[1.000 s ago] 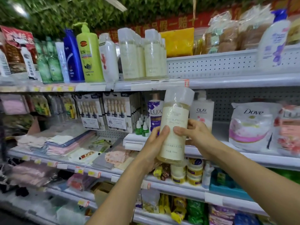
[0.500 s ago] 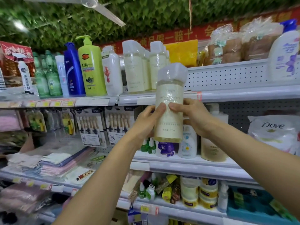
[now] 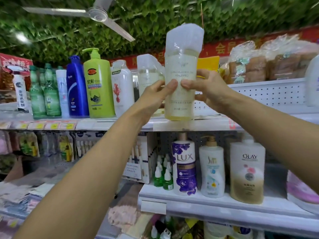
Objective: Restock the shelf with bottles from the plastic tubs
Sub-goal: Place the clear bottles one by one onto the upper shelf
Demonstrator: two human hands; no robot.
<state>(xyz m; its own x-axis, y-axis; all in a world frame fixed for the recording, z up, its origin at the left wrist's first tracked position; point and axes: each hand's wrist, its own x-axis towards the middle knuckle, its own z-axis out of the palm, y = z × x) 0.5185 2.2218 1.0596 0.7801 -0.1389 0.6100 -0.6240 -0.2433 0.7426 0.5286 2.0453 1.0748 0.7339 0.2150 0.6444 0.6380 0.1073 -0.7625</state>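
A tall pale bottle [image 3: 180, 87] stands upright in the air, its long axis vertical and its white wrapped cap pointing up toward the leafy ceiling. The liquid inside is pale yellow and fills it up to the shoulder under the cap. Both hands are clamped on it at mid-height: the left hand [image 3: 153, 99] grips it from the left side with the thumb across the front, and the right hand [image 3: 209, 91] grips it from the right, thumb also on the front, so the two thumb tips nearly meet over the label. The base of the bottle hangs just above the front edge of the top shelf [image 3: 198, 124], not resting on it.

Just behind and to the left of the held bottle, a matching pale bottle [image 3: 148, 75] with the same wrapped cap stands upright on the top shelf. Further left of it along that shelf stand a white bottle [image 3: 122, 87] with a red motif, a green pump bottle [image 3: 99, 85], a blue bottle [image 3: 76, 87] and some green bottles [image 3: 45, 94] at the far end. To the right of the held bottle, bagged bread [image 3: 250, 66] sits on the same shelf.

Below the held bottle, on the next shelf down, stand a purple and white Lux bottle [image 3: 184, 166], a white pump bottle [image 3: 212, 168] and an Olay bottle [image 3: 247, 171], all upright, with small green dropper bottles [image 3: 163, 176] just left of the Lux bottle.
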